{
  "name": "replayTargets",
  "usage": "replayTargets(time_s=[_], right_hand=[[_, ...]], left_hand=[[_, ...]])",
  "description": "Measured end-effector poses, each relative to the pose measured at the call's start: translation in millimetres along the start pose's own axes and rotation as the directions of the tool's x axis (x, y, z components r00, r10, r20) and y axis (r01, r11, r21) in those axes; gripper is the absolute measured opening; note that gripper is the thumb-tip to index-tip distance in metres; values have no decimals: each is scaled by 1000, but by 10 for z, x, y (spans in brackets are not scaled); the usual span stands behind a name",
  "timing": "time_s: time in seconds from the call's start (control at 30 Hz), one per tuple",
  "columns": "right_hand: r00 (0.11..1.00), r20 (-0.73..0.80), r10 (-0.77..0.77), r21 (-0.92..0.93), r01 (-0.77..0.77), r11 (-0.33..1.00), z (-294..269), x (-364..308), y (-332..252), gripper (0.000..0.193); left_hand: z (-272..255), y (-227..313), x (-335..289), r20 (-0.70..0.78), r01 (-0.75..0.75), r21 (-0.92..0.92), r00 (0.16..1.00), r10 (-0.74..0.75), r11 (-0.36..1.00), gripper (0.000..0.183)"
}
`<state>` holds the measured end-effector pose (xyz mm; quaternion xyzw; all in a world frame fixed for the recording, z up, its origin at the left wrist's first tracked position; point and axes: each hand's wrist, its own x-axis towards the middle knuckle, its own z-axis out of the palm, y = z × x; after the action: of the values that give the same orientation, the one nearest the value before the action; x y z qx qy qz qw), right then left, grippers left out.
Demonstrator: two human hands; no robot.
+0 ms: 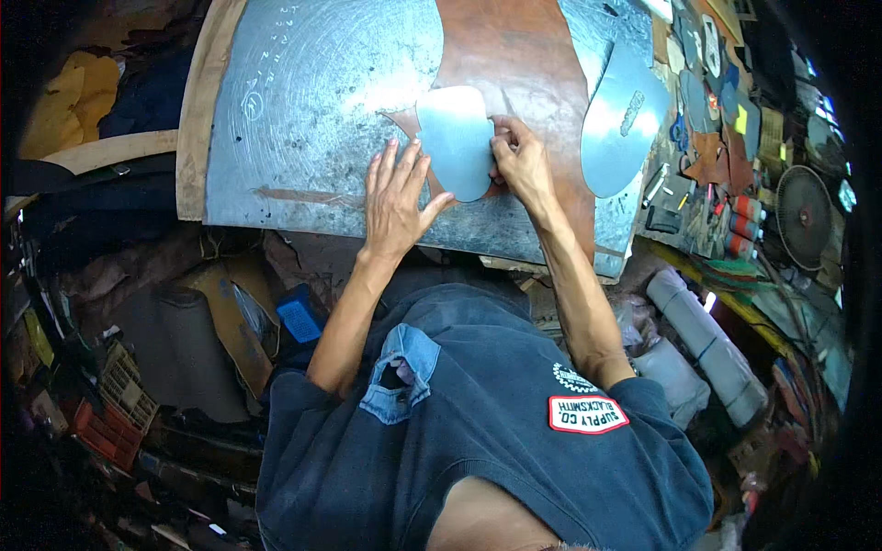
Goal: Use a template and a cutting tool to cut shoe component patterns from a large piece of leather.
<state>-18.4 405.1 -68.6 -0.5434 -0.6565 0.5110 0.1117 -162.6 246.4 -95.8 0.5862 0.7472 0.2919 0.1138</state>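
Observation:
A grey, rounded plate like a flat pattern template (452, 138) lies on a piece of brown leather (514, 55) on the metal-topped table (303, 101). My left hand (397, 197) rests beside the plate's left edge, fingers spread, with the thumb tip at its lower left corner. My right hand (522, 165) is at the plate's right edge with its fingers curled and pinched together. Whatever those fingers hold, if anything, is hidden. A second rounded grey plate (627, 129) lies to the right, partly over the leather's edge.
Right of the table are leather scraps (707, 158), blue-handled scissors (679, 131), red-and-white cylinders (746, 225) and a round fan (805, 218). A wrapped roll (706, 342) lies at lower right. A blue container (299, 314) and a red crate (107, 432) are at lower left.

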Motion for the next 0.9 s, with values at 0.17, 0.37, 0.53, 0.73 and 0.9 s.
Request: replayTargets(time_s=[0.17,0.37,0.53,0.73,0.9], right_hand=[[987,-131,-90,-227,59,972,125,-67,49,36],[974,-187,-125,-184,90,979,197,-86,61,32],[993,-106,44,159,-27,987,82,-231,-109,31],[808,388,-443,-265,558,786,-269,-1042,-757,47],[879,-71,-472,-332,425,842,-152,-1362,-507,43]], left_hand=[[-53,-71,49,55,-31,-42,998,34,999,62],[-149,-224,130,94,-121,-62,987,127,991,56],[-236,-204,187,111,-153,-72,981,161,986,58],[-983,68,203,273,-275,-324,889,367,905,42],[-714,1,-369,457,454,-699,878,-144,553,28]])
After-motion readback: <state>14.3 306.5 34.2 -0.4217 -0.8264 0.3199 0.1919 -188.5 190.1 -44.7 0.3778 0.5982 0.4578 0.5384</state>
